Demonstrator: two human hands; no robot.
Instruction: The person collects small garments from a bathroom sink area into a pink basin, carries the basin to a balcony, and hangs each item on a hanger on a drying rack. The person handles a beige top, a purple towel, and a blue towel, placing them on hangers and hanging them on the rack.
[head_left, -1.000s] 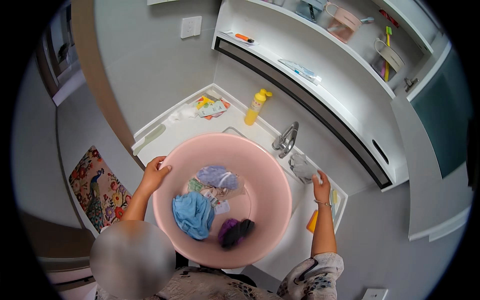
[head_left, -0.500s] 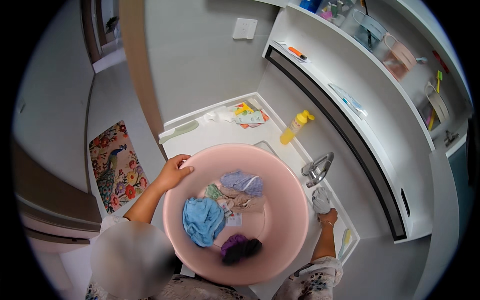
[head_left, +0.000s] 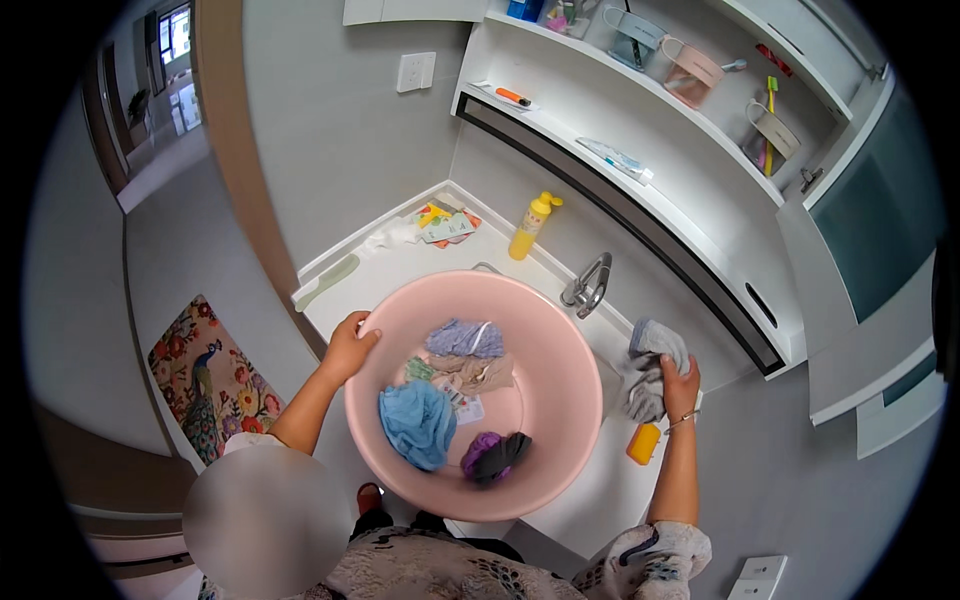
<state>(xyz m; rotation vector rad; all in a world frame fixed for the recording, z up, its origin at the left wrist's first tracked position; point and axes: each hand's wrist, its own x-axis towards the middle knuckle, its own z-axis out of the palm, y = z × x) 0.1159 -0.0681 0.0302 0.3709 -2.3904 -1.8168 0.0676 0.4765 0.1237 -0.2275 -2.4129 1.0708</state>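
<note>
My left hand (head_left: 350, 347) grips the left rim of a large pink basin (head_left: 575, 400), thumb over the edge. Inside the basin lie a light blue cloth (head_left: 417, 425), a lavender cloth (head_left: 465, 338), a beige cloth (head_left: 485, 374), a small green piece (head_left: 419, 369) and a bunched purple and black garment (head_left: 498, 458). Right of the basin, my right hand (head_left: 680, 386) is closed on a crumpled grey cloth (head_left: 658, 345), held up by the counter's back edge. Part of the cloth hangs below the fingers. Near that wrist rests an orange-yellow block (head_left: 643, 443).
Behind the basin stand a chrome faucet (head_left: 590, 285) and a yellow bottle (head_left: 532, 228). Packets (head_left: 447, 226) and a pale green brush-like item (head_left: 328, 281) lie on the white counter (head_left: 385, 270). Above, a shelf (head_left: 640, 95) holds cups and toothbrushes. A floral mat (head_left: 215, 385) lies on the floor.
My right hand has raised the grey cloth from the counter, and the cloth has spread out. The orange-yellow block now shows beside the wrist. My left hand stays on the rim. The view has shifted.
</note>
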